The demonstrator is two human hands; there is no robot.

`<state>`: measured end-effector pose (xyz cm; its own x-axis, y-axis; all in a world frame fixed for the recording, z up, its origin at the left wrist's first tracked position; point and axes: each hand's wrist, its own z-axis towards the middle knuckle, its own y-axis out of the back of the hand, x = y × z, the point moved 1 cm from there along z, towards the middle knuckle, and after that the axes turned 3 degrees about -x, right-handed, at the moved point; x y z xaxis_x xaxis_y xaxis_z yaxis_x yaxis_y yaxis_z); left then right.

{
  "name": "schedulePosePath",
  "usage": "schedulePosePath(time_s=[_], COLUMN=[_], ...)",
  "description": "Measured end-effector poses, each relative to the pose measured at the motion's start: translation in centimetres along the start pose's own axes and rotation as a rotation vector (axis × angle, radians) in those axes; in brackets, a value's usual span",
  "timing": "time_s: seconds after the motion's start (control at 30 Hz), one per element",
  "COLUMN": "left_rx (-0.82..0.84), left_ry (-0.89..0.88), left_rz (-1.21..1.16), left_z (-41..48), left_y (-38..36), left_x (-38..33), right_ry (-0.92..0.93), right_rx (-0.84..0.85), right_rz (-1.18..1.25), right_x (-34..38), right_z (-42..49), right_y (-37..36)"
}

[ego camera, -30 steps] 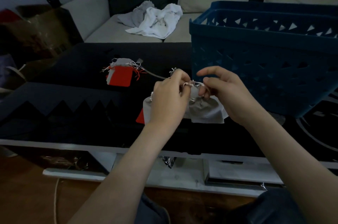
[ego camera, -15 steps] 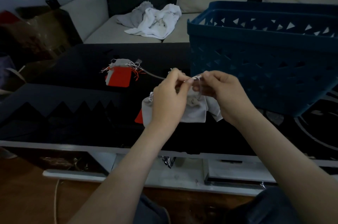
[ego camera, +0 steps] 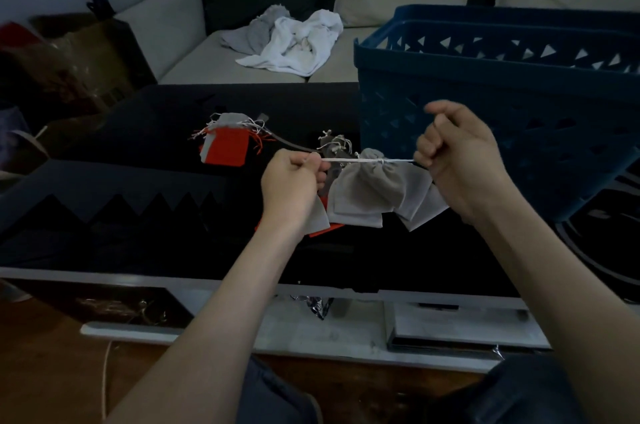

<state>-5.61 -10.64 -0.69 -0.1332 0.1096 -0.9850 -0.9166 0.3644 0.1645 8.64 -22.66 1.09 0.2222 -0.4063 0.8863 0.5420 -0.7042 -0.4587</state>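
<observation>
The left hand (ego camera: 291,184) and right hand (ego camera: 460,160) are now farther apart, each grip pinching the string (ego camera: 346,160), so the bag (ego camera: 374,189) between them pulls shut.

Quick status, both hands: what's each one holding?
Left hand: closed, pinching the left end of the white drawstring.
Right hand: closed, gripping its right end; grey pouch strung between.

The blue basket (ego camera: 502,132) walls off the right hand (ego camera: 457,160); bare dark table (ego camera: 138,215) lies leftward.
</observation>
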Motion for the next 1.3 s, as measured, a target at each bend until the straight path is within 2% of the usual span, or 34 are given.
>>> schedulePosePath(time_s=[0.17,0.27,0.5,0.67,0.87,1.0,1.1,1.3], left_rx=[0.118,0.234,0.39,0.486,0.378,0.357,0.352,0.319], left_ry=[0.015,-0.014,-0.16,-0.201,-0.298,-0.36,-0.382,-0.42], left_rz=[-0.277,-0.473,-0.478,-0.411,-0.133,0.042,0.079,0.103], left_z=[-0.4,-1.0,-1.9,-1.4,-0.9,-0.8,-1.0,-0.9], left_y=[0.1,-0.1,-0.2,-0.2,-0.4,-0.4,-0.7,-0.6], left_x=[-0.9,-1.7,-2.7,-1.8,-1.0,-0.7,-0.6,-0.4], right_ry=[0.131,0.129,0.04,-0.021,-0.018,0.01,0.032,0.059], right_rx=[0.258,0.375,0.491,0.495,0.438,0.325,0.274,0.277], right_rz=[-0.59,-0.714,-0.517,-0.418,-0.386,-0.343,-0.311,-0.336], right_x=[-0.6,-1.1,-2.0,-1.7,-1.8,-1.6,-1.5,-2.0], right_z=[-1.1,-1.9,-2.4,-2.7,-2.7,-2.6,-2.7,-2.5], right_y=[-0.4,-1.2,-2.4,-2.8,-2.6,-2.7,-2.8,-2.7])
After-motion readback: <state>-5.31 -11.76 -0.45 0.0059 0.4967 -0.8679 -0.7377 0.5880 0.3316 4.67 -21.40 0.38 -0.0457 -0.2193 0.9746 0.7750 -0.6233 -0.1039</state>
